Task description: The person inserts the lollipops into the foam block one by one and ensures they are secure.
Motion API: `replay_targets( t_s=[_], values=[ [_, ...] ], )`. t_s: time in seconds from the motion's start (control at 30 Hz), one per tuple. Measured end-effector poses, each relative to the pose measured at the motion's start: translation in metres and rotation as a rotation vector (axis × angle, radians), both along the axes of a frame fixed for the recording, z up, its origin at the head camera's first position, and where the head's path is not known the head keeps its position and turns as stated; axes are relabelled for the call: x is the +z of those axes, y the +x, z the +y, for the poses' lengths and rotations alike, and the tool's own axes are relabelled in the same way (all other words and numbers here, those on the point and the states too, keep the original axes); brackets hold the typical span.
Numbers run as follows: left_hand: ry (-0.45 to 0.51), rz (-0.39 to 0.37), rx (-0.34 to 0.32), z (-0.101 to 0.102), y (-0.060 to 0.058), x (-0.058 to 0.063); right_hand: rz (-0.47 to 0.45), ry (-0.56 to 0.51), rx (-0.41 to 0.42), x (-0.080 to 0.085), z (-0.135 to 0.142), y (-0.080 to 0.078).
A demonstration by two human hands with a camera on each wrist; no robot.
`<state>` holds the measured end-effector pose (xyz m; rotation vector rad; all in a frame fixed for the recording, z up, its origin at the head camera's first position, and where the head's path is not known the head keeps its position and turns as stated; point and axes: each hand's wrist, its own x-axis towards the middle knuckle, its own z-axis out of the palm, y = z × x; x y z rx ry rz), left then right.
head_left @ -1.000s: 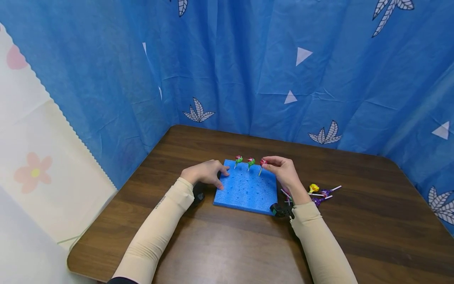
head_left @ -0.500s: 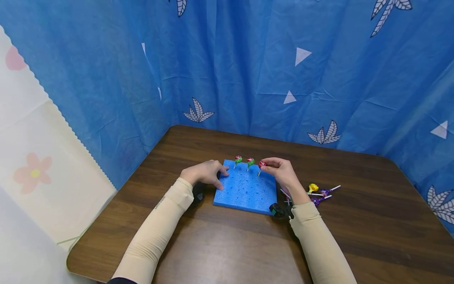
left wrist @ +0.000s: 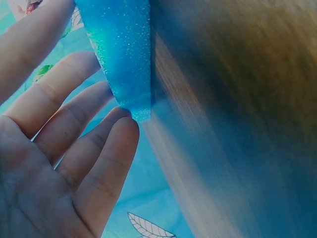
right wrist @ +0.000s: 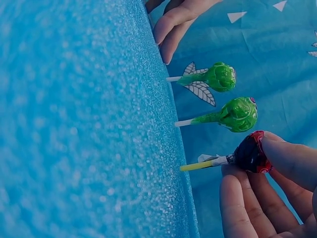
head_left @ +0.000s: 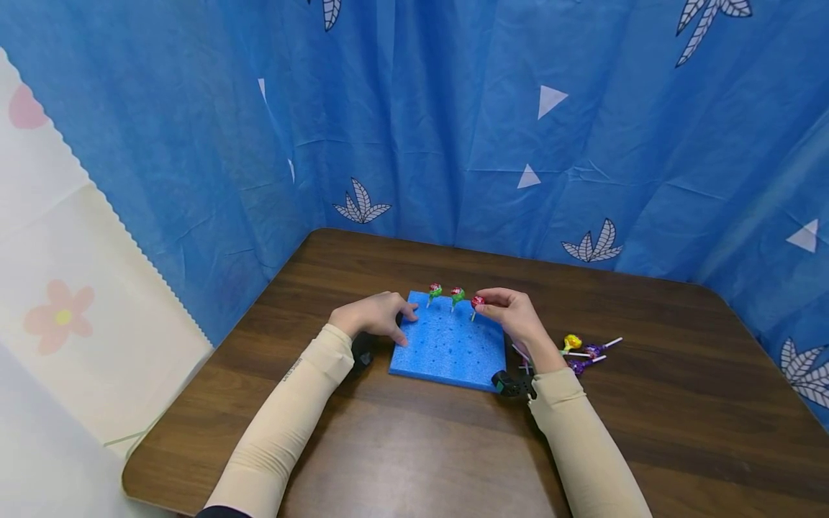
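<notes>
My right hand (head_left: pixel 516 316) pinches a lollipop (right wrist: pixel 251 153) by its dark red wrapped head, between thumb and fingers. Its yellow stick stands on the far part of a blue foam board (head_left: pixel 447 363), and the stick's lower tip meets the foam surface in the right wrist view. To its left, two green-wrapped lollipops (right wrist: pixel 221 77) (right wrist: pixel 238 114) stand upright in the foam on white sticks. My left hand (head_left: pixel 374 314) rests at the board's left edge. Its fingers are spread and loosely extended, with fingertips on the foam's side in the left wrist view.
Several loose lollipops, among them a yellow one (head_left: pixel 573 343) and purple ones (head_left: pixel 578 367), lie on the brown table (head_left: pixel 414 453) right of the board, partly behind my right forearm. Small holes dot the foam. A blue curtain (head_left: pixel 427 144) hangs behind the table.
The red lollipop and my right hand have shifted slightly down and to the left, and less of the yellow stick shows. My left hand has stayed at the board's edge.
</notes>
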<state>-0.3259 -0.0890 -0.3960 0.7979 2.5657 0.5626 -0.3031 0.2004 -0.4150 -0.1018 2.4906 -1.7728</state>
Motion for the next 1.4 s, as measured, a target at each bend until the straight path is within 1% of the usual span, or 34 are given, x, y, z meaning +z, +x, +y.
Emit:
replay_targets(
  t_s=[0.4, 0.53, 0.67, 0.83, 1.0, 1.17, 1.3, 1.4],
  values=[
    [-0.003, 0.002, 0.005, 0.001, 0.000, 0.000, 0.007, 0.018, 0.002, -0.001, 0.002, -0.001],
    [-0.008, 0.006, 0.001, 0.001, 0.000, 0.001, 0.003, 0.008, 0.004, 0.002, 0.003, 0.000],
    [-0.004, 0.000, -0.005, 0.002, 0.000, 0.002, 0.005, -0.029, 0.012, 0.008, 0.011, 0.003],
    [-0.008, -0.004, 0.000, 0.002, 0.001, 0.003, 0.016, -0.090, 0.021, 0.019, 0.026, 0.006],
    [-0.014, -0.001, 0.001, 0.002, 0.001, 0.003, 0.030, -0.121, 0.016, 0.031, 0.048, 0.010],
    [-0.015, 0.000, 0.002, 0.002, 0.001, 0.003, 0.034, -0.217, 0.020, 0.035, 0.074, 0.016],
    [-0.015, 0.000, 0.003, 0.002, 0.000, 0.003, 0.024, -0.206, 0.005, 0.035, 0.094, 0.020],
    [-0.017, 0.004, 0.000, 0.002, -0.001, 0.002, 0.008, -0.124, -0.004, 0.035, 0.107, 0.021]
  ],
)
